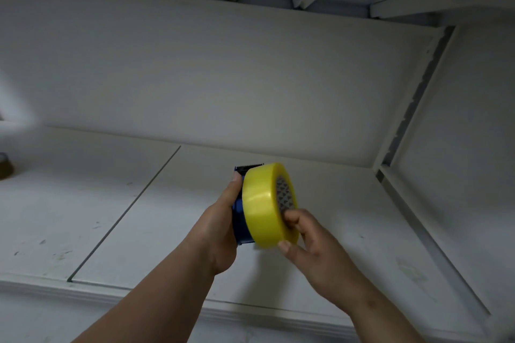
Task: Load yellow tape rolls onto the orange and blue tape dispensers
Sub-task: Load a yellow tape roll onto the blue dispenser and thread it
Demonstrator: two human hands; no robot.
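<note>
The right hand [309,242] pinches the yellow tape roll [264,206] at its near edge: the thumb presses the outer rim low down while the fingertips [292,220] curl over the open face toward the patterned grey core. The left hand [223,231] is wrapped around the blue tape dispenser [238,220], thumb lying up along its side toward the dark serrated cutter [249,167] that pokes out above the roll. Both grips are closed and firm.

The roll sits flat against the dispenser's side and hides most of it, so whether the core is fully seated on the hub cannot be told; it looks at least partly pushed on. Both items are held in the air above a white shelf [167,217], in front of its white back panel [223,78].

Judging by this, loading of the blue dispenser is under way, with threading the tape end to the cutter probably left to do. No orange dispenser appears in view, so its state is unknown. A dark object at the far left edge is too cropped to identify.
</note>
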